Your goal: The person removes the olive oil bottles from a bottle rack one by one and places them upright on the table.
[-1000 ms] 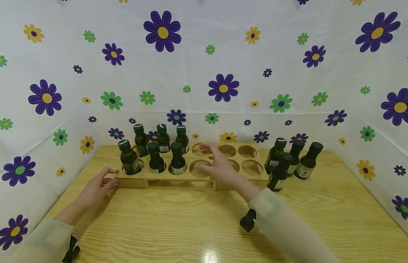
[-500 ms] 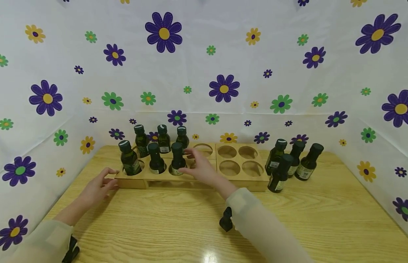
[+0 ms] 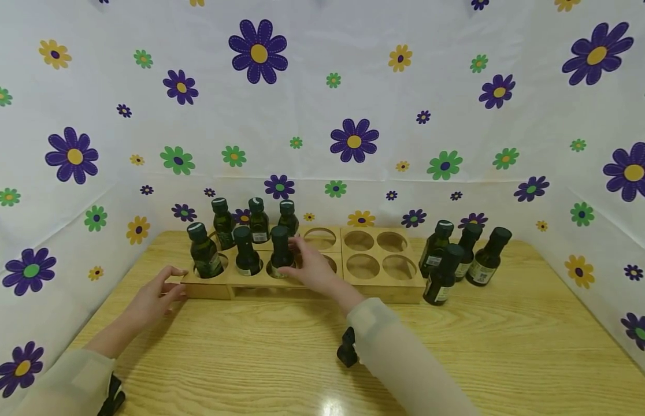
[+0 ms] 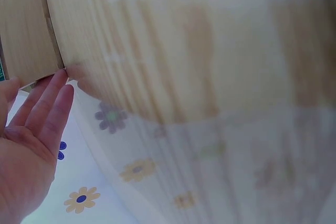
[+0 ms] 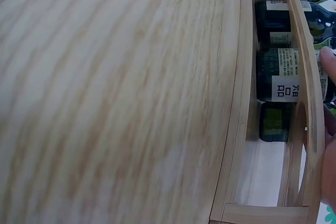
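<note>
A light wooden rack (image 3: pixel 382 293) with two rows of round holes stands on the table, dark green glass bottles upright in its left part. My right hand (image 3: pixel 317 270) is at the third bottle (image 3: pixel 280 254) of the front row, thumb in front and a finger behind its shoulder. The right wrist view shows this bottle's label (image 5: pixel 283 74) inside the rack, with the thumb near its upper part. At the rack's left end, my left hand (image 3: pixel 152 296) touches the corner. Nearly straight fingers (image 4: pixel 46 106) meet the wooden end in the left wrist view.
A group of several loose bottles (image 3: pixel 439 274) stands on the table (image 3: pixel 281 358) at the rack's right end. The rack's right holes (image 3: pixel 363 266) hold no bottles. Behind and at both sides hangs a white flower-patterned cloth (image 3: pixel 312 98).
My right hand has moved left from over the rack's middle holes to the third front bottle, its fingers closing in around it. The left hand has stayed at the rack's end.
</note>
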`<action>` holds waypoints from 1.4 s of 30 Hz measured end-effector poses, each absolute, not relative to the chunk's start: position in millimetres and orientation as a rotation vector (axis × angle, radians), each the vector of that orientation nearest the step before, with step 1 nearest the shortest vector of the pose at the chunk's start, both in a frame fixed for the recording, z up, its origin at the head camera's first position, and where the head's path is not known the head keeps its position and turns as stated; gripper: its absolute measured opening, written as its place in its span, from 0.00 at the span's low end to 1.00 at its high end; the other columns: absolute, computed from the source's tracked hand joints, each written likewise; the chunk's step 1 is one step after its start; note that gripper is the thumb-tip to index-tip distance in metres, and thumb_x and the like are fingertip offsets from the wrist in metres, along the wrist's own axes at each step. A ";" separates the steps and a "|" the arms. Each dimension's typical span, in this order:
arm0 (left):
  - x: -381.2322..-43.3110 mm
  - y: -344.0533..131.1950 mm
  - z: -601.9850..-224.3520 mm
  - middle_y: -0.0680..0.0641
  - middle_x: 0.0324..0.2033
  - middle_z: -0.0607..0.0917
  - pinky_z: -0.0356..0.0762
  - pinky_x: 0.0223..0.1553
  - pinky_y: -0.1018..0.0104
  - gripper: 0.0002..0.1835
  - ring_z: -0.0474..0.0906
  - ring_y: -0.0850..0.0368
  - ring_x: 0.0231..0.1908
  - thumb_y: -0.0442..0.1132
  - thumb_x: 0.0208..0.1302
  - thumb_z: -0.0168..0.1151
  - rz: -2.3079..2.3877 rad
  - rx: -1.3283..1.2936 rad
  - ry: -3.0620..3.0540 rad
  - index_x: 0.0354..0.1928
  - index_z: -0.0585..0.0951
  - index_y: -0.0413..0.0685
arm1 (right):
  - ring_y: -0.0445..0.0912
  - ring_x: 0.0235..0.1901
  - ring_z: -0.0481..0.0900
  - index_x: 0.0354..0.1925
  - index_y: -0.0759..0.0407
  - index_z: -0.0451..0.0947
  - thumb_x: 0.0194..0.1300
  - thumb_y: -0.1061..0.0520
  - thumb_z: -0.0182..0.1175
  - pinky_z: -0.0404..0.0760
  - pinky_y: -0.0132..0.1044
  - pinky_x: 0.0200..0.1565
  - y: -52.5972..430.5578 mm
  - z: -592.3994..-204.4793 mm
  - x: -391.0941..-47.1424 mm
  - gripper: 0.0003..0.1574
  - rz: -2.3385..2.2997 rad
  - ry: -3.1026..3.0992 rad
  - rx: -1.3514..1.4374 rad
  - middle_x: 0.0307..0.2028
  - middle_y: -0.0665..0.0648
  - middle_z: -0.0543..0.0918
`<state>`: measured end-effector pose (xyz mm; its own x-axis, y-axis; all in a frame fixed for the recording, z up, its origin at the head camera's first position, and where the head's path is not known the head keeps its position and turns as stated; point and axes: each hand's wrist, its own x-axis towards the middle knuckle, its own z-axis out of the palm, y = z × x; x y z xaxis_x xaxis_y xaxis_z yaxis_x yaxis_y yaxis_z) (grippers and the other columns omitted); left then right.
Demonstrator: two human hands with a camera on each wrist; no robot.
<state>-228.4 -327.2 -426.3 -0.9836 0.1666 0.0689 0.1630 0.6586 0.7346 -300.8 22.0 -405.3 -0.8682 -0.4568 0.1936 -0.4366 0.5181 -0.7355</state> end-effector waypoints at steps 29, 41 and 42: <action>-229.3 -326.6 -425.5 0.28 0.49 0.80 0.80 0.32 0.53 0.13 0.81 0.36 0.47 0.37 0.78 0.45 1.264 0.306 2.865 0.59 0.65 0.42 | 0.51 0.58 0.74 0.69 0.62 0.61 0.66 0.48 0.63 0.72 0.44 0.56 24.2 -404.4 -297.2 0.41 -1.372 2.717 -0.742 0.60 0.60 0.74; -228.6 -327.0 -427.0 0.28 0.49 0.80 0.79 0.33 0.53 0.14 0.81 0.37 0.47 0.38 0.78 0.45 1.269 0.301 2.865 0.59 0.65 0.42 | 0.52 0.58 0.73 0.66 0.62 0.64 0.66 0.48 0.64 0.72 0.45 0.56 30.1 -397.8 -291.1 0.37 -1.537 2.736 -0.765 0.57 0.60 0.76; -228.4 -327.0 -426.7 0.28 0.49 0.80 0.79 0.33 0.53 0.14 0.81 0.36 0.47 0.38 0.78 0.45 1.272 0.300 2.862 0.59 0.65 0.42 | 0.51 0.58 0.73 0.66 0.62 0.64 0.66 0.48 0.64 0.73 0.45 0.55 30.5 -396.8 -290.5 0.38 -1.538 2.738 -0.761 0.57 0.60 0.76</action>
